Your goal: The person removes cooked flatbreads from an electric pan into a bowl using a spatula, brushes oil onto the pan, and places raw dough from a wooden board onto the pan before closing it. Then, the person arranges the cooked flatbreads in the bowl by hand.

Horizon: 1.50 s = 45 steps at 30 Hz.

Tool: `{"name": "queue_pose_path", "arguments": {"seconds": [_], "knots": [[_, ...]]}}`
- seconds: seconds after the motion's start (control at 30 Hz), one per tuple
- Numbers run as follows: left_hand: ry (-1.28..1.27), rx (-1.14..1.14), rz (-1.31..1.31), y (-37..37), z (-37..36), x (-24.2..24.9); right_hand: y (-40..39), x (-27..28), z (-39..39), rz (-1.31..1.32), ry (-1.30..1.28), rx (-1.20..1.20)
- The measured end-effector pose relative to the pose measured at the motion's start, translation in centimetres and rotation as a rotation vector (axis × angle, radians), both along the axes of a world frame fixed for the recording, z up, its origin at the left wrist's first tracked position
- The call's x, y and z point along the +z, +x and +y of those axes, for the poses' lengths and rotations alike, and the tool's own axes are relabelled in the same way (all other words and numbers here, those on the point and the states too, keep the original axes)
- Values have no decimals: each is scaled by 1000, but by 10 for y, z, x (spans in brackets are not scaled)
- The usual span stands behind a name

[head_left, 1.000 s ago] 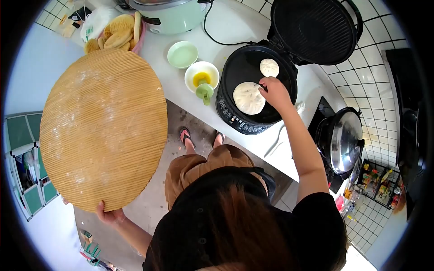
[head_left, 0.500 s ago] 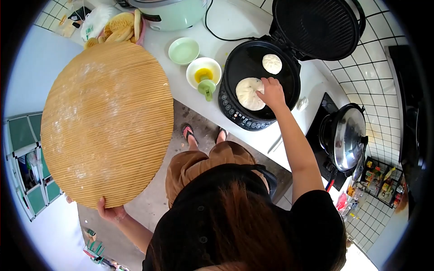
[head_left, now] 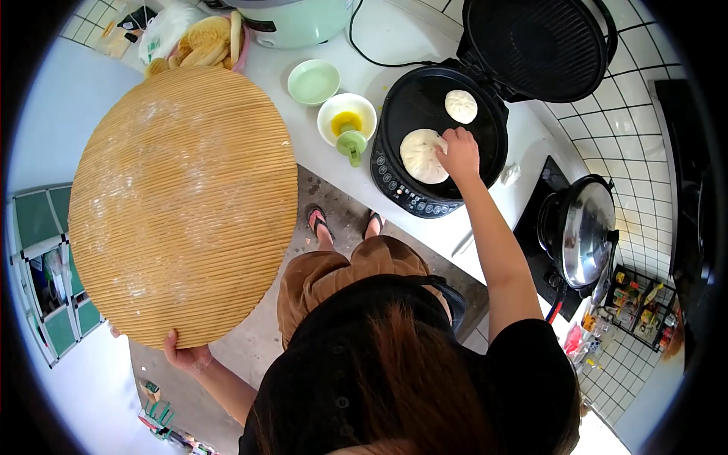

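My left hand (head_left: pixel 188 356) grips the lower edge of a large round ribbed tray (head_left: pixel 182 205) dusted with flour. The thumb shows at the rim, and the other fingers are mostly hidden beneath it. On the open electric griddle (head_left: pixel 489 155) lie two pale dough rounds. The larger dough round (head_left: pixel 422 157) is at the near left, with pleats on top. My right hand (head_left: pixel 459 154) has its thumb and fingers closed on this round's right edge. Beyond it, apart from my hand, sits the smaller dough round (head_left: pixel 461 106).
A bowl of yellow oil (head_left: pixel 326 121) with a green-handled tool and a pale green bowl (head_left: pixel 313 82) stand left of the griddle. Its raised lid (head_left: pixel 535 49) leans back. Further off are a rice cooker (head_left: pixel 299 26) and flatbreads (head_left: pixel 206 42). A lidded wok (head_left: pixel 584 235) stands right.
The tray has shifted slightly in view, its right edge a little further right. My right hand stays at the larger dough round's edge, its fingers slightly more bunched.
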<state>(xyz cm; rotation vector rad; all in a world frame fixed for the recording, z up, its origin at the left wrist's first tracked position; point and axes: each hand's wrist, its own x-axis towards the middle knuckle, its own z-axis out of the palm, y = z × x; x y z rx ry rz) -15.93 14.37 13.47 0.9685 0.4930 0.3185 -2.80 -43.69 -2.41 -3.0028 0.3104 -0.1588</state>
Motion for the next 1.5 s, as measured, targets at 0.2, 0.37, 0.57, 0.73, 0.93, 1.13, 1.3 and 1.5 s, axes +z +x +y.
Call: {"name": "queue_pose_path", "arguments": {"seconds": [0.2,0.37,0.57,0.73,0.93,1.13,1.3,1.5], "knots": [[-4,1,12,1,-2,4,-8,-4,-10,-122,-3,-136],[8,27,-5,2,-3,3,-6,-6,-27,-133,109,-188],[24,36,-5,4,-2,3,5,6,-25,-111,283,34],[-9,-20,3,3,3,1,-7,2,-21,-204,192,151],[6,-43,0,6,6,1,-18,-19,-5,-161,55,178],[16,-50,-21,7,7,-1,-24,-12,11,-93,66,168],[14,-49,-6,9,7,-1,-22,-5,11,-91,47,129],[35,-18,-3,10,7,-2,-16,-23,11,-75,-52,109]]}}
